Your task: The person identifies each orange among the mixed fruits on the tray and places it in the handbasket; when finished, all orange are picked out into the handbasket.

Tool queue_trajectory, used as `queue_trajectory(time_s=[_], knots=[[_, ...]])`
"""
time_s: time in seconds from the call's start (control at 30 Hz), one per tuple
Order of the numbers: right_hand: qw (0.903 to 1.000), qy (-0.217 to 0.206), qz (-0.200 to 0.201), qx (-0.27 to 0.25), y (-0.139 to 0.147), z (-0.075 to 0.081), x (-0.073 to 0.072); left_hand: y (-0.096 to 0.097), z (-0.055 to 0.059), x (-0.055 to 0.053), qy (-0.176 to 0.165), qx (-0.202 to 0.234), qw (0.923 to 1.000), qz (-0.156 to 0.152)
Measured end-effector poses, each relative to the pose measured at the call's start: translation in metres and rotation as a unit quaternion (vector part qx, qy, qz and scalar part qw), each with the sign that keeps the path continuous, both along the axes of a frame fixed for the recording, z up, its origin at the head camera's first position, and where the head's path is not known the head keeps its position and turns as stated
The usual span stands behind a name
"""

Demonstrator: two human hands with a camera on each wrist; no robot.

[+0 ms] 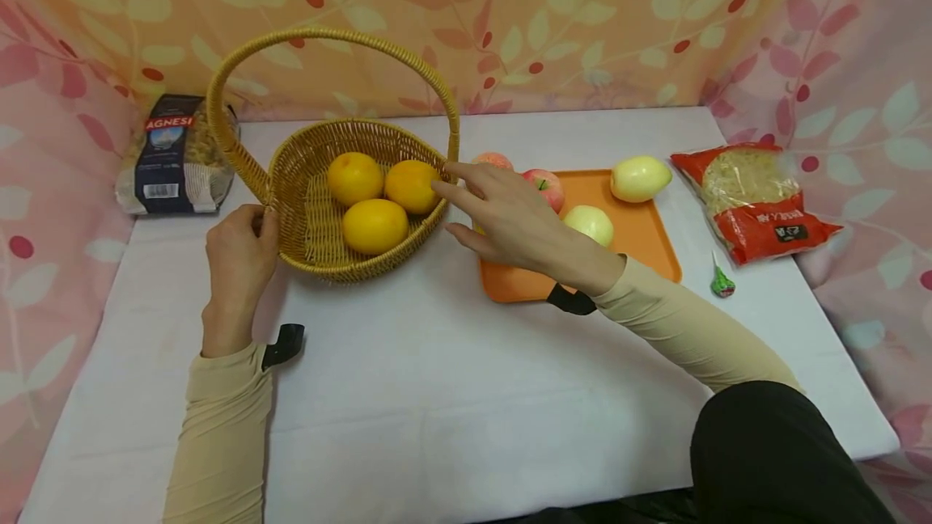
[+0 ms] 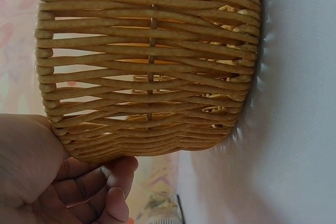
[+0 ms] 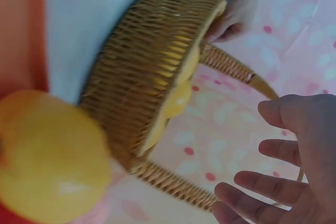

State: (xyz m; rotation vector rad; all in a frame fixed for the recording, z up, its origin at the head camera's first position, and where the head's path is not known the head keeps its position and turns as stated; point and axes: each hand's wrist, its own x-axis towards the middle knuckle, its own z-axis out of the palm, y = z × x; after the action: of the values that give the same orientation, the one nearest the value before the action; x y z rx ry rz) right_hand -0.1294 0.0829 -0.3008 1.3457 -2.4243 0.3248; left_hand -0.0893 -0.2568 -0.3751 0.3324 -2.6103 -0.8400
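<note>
A woven wicker basket (image 1: 313, 257) with a tall hooped handle stands on the white table, three oranges (image 1: 374, 226) inside it. At its left side my left hand (image 1: 243, 253) pinches the rim by the foot of the handle; in the left wrist view the fingers curl under the weave (image 2: 152, 77). My right hand (image 1: 510, 213), fingers spread and holding nothing, hovers between the basket's right rim and an orange tray (image 1: 641, 241). On the tray, partly behind that hand, are a red apple (image 1: 546, 187), pale green fruit (image 1: 590, 223) and a yellow fruit (image 3: 52, 156).
At the back left stands a bag of pasta (image 1: 175, 156) with a dark label. A yellow-green fruit (image 1: 641, 179) sits at the tray's far right corner. Further right lie a red-and-clear food bag (image 1: 757, 200) and a small green-wrapped lollipop (image 1: 722, 283).
</note>
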Motion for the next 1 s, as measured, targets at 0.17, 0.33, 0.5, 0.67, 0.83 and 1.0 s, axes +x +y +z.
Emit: queue_trajectory(time_s=[0.17, 0.33, 0.5, 0.67, 0.83, 1.0], knots=[[0.9998, 0.005, -0.021, 0.003, 0.021, -0.012, -0.001, 0.001, 0.000, -0.001, -0.001, -0.001, 1.0000, 0.002], [0.9987, 0.003, -0.046, 0.023, 0.036, -0.022, -0.003, 0.002, 0.001, 0.000, 0.001, 0.001, 1.0000, 0.003], [0.9963, 0.002, -0.068, 0.053, 0.045, -0.034, -0.002, 0.001, 0.001, 0.001, 0.002, 0.000, 1.0000, 0.005], [0.9955, 0.003, -0.077, 0.056, 0.045, -0.047, -0.001, 0.001, 0.000, 0.002, 0.006, -0.005, 1.0000, 0.006], [0.9952, 0.004, -0.078, 0.059, 0.043, -0.054, 0.000, 0.001, -0.001, 0.002, 0.009, -0.010, 0.9999, 0.008], [0.9915, -0.014, -0.094, 0.088, 0.041, -0.057, 0.001, 0.002, 0.000, 0.001, 0.007, -0.005, 0.9999, 0.009]])
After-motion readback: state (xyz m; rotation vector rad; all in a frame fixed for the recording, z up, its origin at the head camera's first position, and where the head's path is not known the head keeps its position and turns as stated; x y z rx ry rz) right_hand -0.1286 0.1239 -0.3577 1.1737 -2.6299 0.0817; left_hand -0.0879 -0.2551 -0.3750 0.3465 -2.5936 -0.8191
